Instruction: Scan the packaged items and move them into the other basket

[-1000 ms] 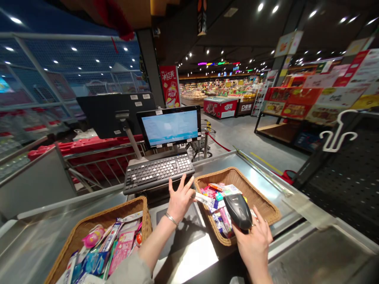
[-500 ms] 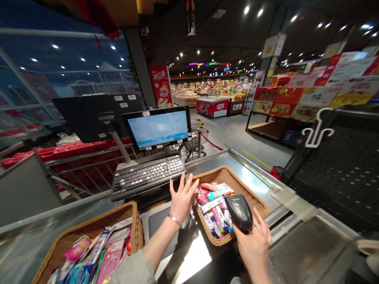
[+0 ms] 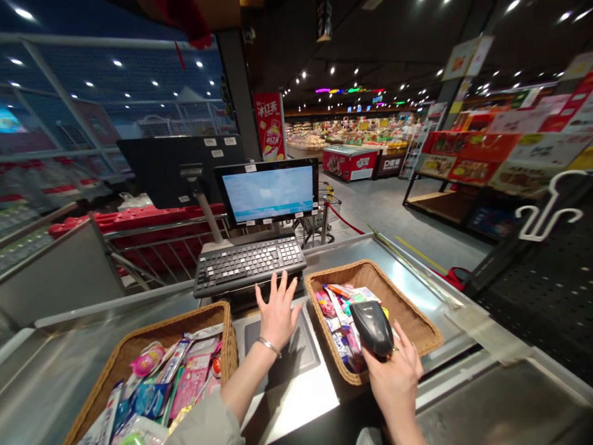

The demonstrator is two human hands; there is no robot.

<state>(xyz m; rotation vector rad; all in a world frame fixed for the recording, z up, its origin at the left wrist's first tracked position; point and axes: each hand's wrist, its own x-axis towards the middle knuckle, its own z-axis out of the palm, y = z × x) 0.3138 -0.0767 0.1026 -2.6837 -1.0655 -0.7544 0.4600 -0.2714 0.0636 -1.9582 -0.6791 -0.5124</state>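
My left hand (image 3: 278,315) is spread over the counter, just in front of the black keyboard (image 3: 252,262), with nothing in it. A black handheld barcode scanner (image 3: 372,327) is gripped in my right hand (image 3: 396,377), its head over the right wicker basket (image 3: 419,318). That basket holds small packaged goods (image 3: 343,309), partly hidden by the scanner. To the left of my left arm stands another wicker basket (image 3: 230,346), filled with toothbrush-like packs, a pink packaged item (image 3: 148,360) and other colourful packets.
A lit monitor (image 3: 269,193) stands behind the keyboard, with a second dark screen (image 3: 169,170) beside it. The metal counter (image 3: 403,287) runs along the right. A white hook (image 3: 549,210) hangs on a black perforated panel. Shopping carts stand behind the monitor.
The view has turned left, so the surroundings shift right. My left hand has moved away from the right basket's rim, toward the space between the baskets. The scanner stays over the right basket.
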